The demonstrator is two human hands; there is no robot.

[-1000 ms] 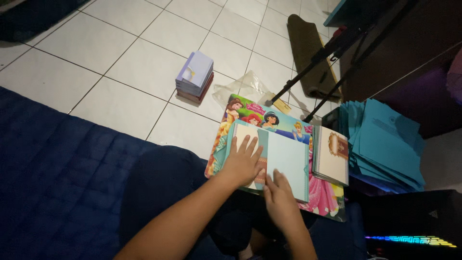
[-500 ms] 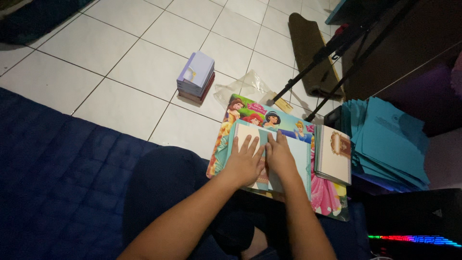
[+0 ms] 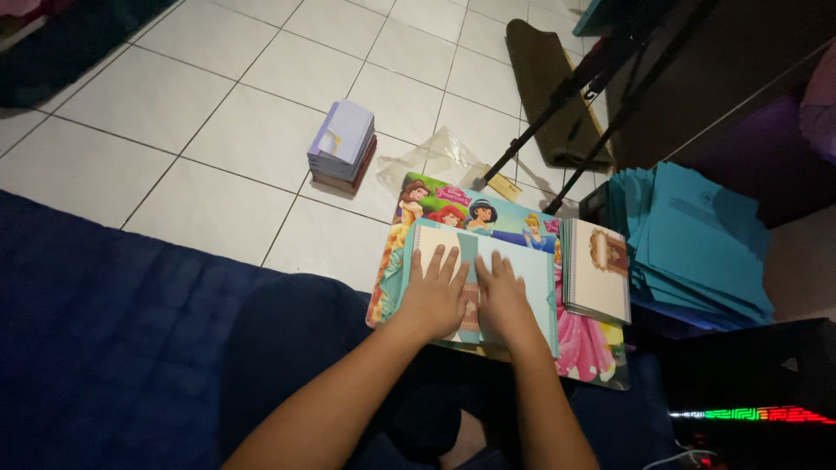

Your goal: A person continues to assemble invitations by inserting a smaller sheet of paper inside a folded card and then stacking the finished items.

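Note:
A light teal folded paper sheet (image 3: 531, 274) lies on a colourful cartoon-printed board (image 3: 453, 204) resting across my lap. My left hand (image 3: 433, 294) presses flat on the left part of the sheet, fingers spread. My right hand (image 3: 505, 296) lies flat beside it, touching the sheet's middle, fingers together and pointing away from me. Both palms are down and hold nothing. A small stack of cream cards (image 3: 596, 270) with a brown ornament sits on the board's right side.
A pile of teal sheets (image 3: 697, 239) lies to the right. A stack of lilac cards (image 3: 342, 144) and a clear plastic wrapper (image 3: 431, 157) sit on the white tiled floor. Tripod legs (image 3: 575, 87) cross above. A dark blue blanket (image 3: 113, 331) covers the left.
My right hand has slid left from the sheet's lower right edge up beside the left hand. The sheet's right flap now lies folded under both palms.

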